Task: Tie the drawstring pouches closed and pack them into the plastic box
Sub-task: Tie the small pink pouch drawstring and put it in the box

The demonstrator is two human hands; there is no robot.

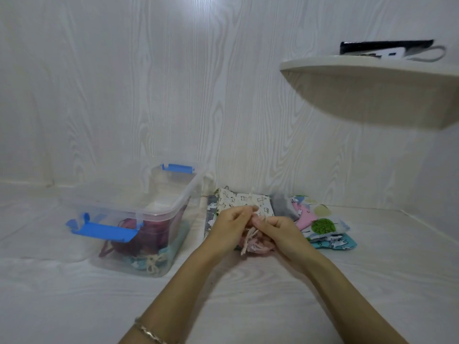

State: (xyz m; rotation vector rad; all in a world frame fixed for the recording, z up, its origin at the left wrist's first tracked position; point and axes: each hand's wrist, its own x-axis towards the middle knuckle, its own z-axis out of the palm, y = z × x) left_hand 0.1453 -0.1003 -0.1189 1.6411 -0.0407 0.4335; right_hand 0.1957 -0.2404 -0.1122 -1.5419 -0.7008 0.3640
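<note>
A broad white surface (74, 306) with a faint printed wood grain runs under everything and meets a wall of the same pale grain behind the hands. Above and to the right of the hands a thick, smooth, rounded white shelf (372, 95) juts out, carrying a flat dark item (385, 45) with a grey loop at its end. Left of the hands stands the plastic box (159, 184), a clear, glossy, rectangular tub with rounded corners and no lid on it, a bright blue latch (104, 230) folded outward at its near end and another at the far end. Inside it, seen through the wall, lie a maroon pouch (151, 232), crumpled and gathered, and below it a teal pouch (146, 263) with a knotted, coarse beige cord. Just behind and to the right of the hands a loose pile of pouches (320, 224) lies flat on the surface: soft printed cotton in grey, pink, turquoise and white with green leaves, and a cream pouch (238, 201) dotted with small animal figures. Directly under the hands sits a pink pouch (258, 245), its mouth bunched into folds. The left hand (229, 225) and right hand (283, 232) are close together above it, fingers curled, each pinching part of its drawstring (247, 244), a rough, frayed, off-white twine whose ends hang between them. A thin metal chain bracelet (149, 332) circles the left wrist.
</note>
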